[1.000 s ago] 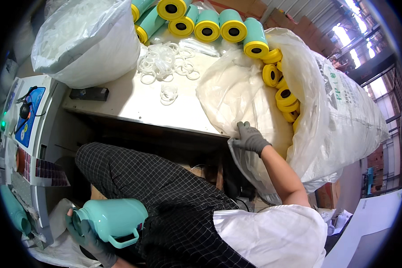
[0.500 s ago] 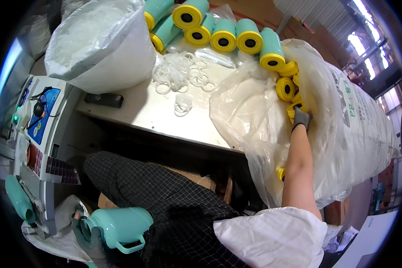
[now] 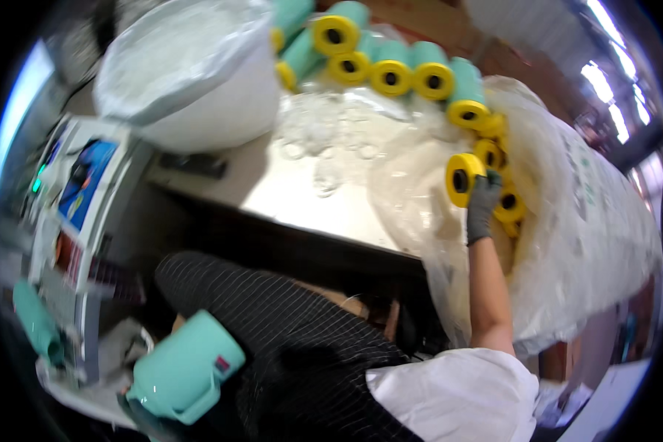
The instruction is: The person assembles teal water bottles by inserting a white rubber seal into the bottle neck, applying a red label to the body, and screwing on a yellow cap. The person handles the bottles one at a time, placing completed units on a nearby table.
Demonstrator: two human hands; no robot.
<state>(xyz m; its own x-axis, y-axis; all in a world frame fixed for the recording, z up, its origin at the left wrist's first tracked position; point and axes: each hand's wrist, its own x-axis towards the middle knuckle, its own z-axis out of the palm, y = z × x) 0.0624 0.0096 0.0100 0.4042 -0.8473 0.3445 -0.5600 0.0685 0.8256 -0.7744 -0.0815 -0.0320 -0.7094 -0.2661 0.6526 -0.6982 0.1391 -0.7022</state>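
My right hand (image 3: pixel 483 206), in a grey glove, grips a round yellow cap (image 3: pixel 454 181) with a dark centre and holds it up over the clear plastic sheet. Below it, more yellow caps (image 3: pixel 510 204) lie in the mouth of a large plastic sack (image 3: pixel 586 228). At the lower left my left hand (image 3: pixel 141 414), gloved and mostly hidden, supports a teal jug (image 3: pixel 188 359) by its lower end. The jug lies tilted beside my leg, its handle toward me and its mouth turned out of sight.
Several teal bottles with yellow ends (image 3: pixel 392 74) lie along the table's back. Loose translucent rings (image 3: pixel 324 177) are scattered on the white table (image 3: pixel 302 210). A white sack (image 3: pixel 191 96) stands at the back left, near a machine (image 3: pixel 99 214). Another teal vessel (image 3: pixel 37 320) is at far left.
My right hand has lifted a yellow cap out of the sack's mouth, moving slightly left. The teal jug has turned in my left hand, its mouth no longer showing. The whole view has shifted a little.
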